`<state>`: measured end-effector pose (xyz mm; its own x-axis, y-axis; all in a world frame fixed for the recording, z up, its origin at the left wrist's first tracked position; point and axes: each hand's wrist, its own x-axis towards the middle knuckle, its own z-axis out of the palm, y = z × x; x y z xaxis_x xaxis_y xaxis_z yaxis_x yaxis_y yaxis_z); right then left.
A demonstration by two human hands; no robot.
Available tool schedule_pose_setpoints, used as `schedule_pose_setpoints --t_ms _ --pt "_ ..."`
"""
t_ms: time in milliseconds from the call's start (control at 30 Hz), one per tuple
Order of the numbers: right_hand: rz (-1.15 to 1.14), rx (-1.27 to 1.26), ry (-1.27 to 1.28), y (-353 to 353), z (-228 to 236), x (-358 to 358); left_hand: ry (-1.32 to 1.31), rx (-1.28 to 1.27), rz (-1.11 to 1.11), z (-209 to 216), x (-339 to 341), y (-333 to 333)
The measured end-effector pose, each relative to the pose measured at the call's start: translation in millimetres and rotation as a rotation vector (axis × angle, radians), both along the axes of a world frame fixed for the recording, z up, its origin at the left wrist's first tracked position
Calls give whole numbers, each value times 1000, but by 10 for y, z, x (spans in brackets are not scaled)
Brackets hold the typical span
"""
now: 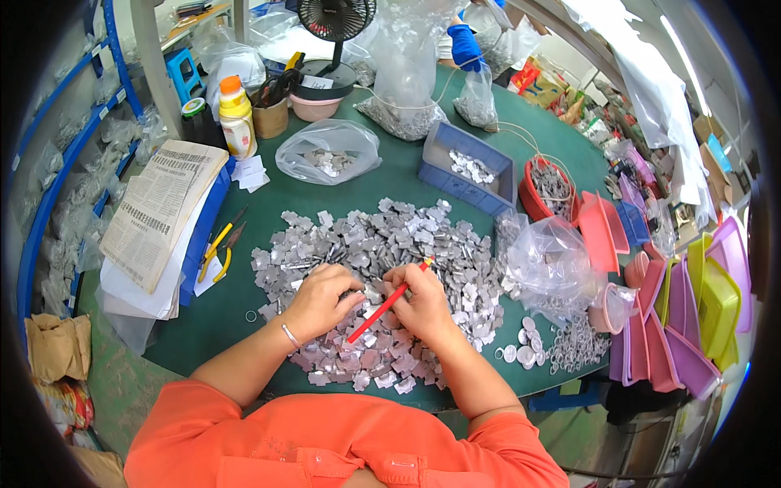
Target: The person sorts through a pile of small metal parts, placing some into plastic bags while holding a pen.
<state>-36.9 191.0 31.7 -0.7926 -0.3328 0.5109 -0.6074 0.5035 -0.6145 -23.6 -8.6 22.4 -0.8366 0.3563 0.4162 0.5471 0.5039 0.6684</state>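
Note:
A broad heap of small flat silver metal pieces (pixel 374 236) lies on the green table in front of me. Over its near part, my left hand (pixel 324 299) has its fingers curled inward; whatever is under the fingertips is too small to make out. A red pencil (pixel 378 315) with a yellowish far end slants through my right hand (pixel 421 302), gripped between thumb and fingers. Its near end points down left, above the pieces between the two hands.
Newspapers (pixel 159 211) and yellow-handled pliers (pixel 215 252) lie left. Behind the heap are an opened plastic bag (pixel 328 152), a blue bin (pixel 468 168) and a red bowl (pixel 551 189). Round discs (pixel 529 346) and rings (pixel 579 346) lie right, near stacked coloured trays (pixel 683 317). A blue-sleeved arm (pixel 465 45) shows beyond.

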Motion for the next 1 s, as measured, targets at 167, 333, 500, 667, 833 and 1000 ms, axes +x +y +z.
schedule_pose_setpoints --t_ms 167,333,500,667,833,1000 --pt "62 89 7 5 63 76 1 -44 24 0 16 18" --pt "11 115 -13 27 -36 72 -34 30 -15 -23 -9 -1" --pt "10 53 -81 96 -50 87 -72 25 -36 18 6 -13" --pt "115 160 26 74 -7 116 -7 -119 -132 95 20 0" --pt "74 174 -19 193 -56 110 -73 -78 -171 56 17 -28" --pt "96 193 -34 221 12 122 -175 -11 -170 37 18 -85"
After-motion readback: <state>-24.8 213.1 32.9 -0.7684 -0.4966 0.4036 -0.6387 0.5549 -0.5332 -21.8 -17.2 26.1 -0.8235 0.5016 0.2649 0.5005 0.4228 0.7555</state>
